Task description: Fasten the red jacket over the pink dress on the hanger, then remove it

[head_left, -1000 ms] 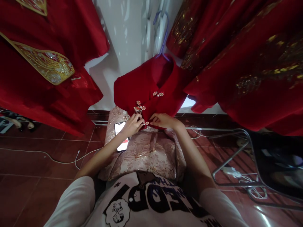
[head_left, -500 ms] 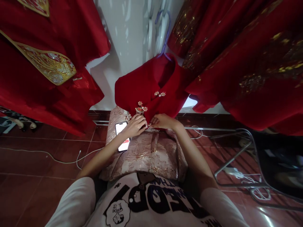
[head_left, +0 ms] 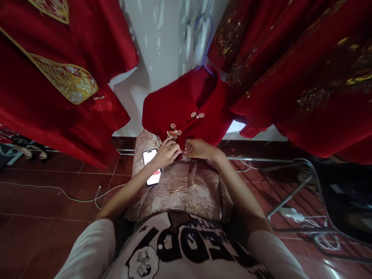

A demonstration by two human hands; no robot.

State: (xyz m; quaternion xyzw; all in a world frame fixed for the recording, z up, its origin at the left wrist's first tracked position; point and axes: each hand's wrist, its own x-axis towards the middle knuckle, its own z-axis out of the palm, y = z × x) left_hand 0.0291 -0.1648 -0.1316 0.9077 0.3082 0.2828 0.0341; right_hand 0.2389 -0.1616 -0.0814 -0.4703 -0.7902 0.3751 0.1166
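A red garment (head_left: 171,100) hangs from a purple hanger (head_left: 207,50), its lower edge over the lap. Small pearl-like clasps (head_left: 197,115) sit on its front, and a fan-shaped ornament (head_left: 172,133) lies just above my left hand (head_left: 167,153). At the garment's lower edge, my left hand and my right hand (head_left: 200,149) pinch a small clasp (head_left: 183,152) from either side, fingertips close together. A lit phone (head_left: 151,166) rests on the shiny pink brocade cloth (head_left: 188,190), partly behind my left wrist.
Red garments with gold embroidery hang at the left (head_left: 66,81) and right (head_left: 314,77). A metal-framed chair (head_left: 290,197) stands at the right, near white cables (head_left: 308,223). Another white cable (head_left: 72,198) crosses the tiled floor at the left.
The view has shifted slightly, moving the scene a little to the right. Both hands remain at the clasp, with the left fingers slightly more bent.
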